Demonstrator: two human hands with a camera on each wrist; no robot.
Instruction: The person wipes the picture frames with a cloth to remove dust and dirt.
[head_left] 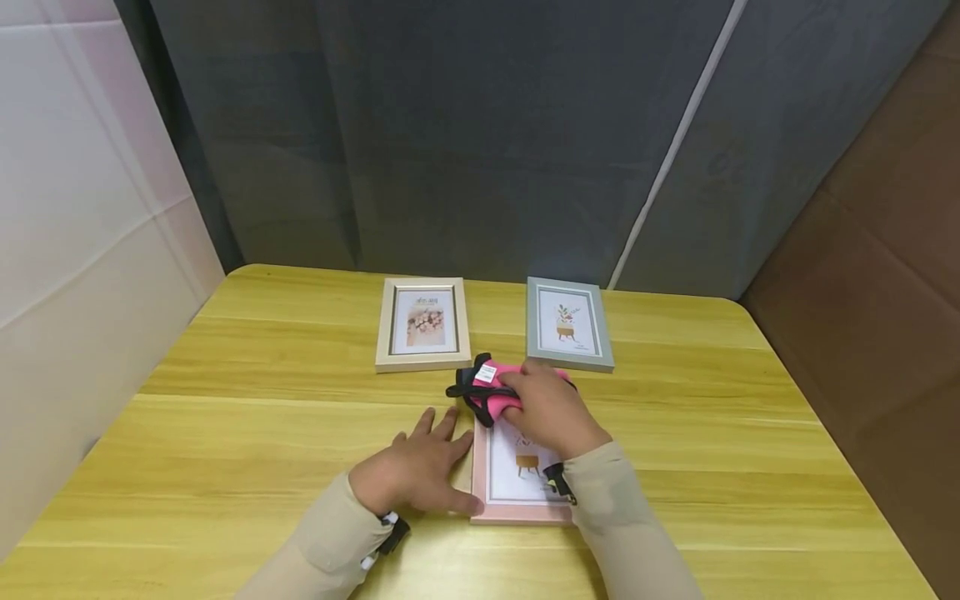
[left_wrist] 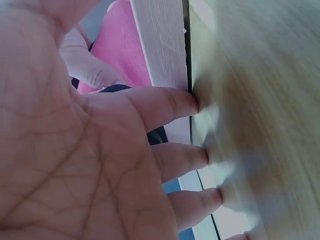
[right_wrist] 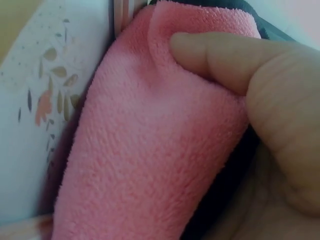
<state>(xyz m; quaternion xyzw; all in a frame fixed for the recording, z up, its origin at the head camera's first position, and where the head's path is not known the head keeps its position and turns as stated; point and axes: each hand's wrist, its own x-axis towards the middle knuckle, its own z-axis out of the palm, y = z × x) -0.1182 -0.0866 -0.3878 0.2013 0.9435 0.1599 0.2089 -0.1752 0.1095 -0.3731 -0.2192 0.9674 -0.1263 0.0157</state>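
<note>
A pink-rimmed picture frame lies face up near the front of the table. My right hand grips a pink plush cloth with black trim, a black strap and a white label, over the frame's far end. In the right wrist view, thumb and plush lie close over the printed plant picture. My left hand is spread at the frame's left side, its thumb at the near left corner. In the left wrist view its fingertips reach the tabletop along the frame's edge.
A cream picture frame lies at the back left of the yellow wooden table, and a grey-blue frame at the back right. Behind the table hangs a dark grey curtain; white and brown sheets flank the sides.
</note>
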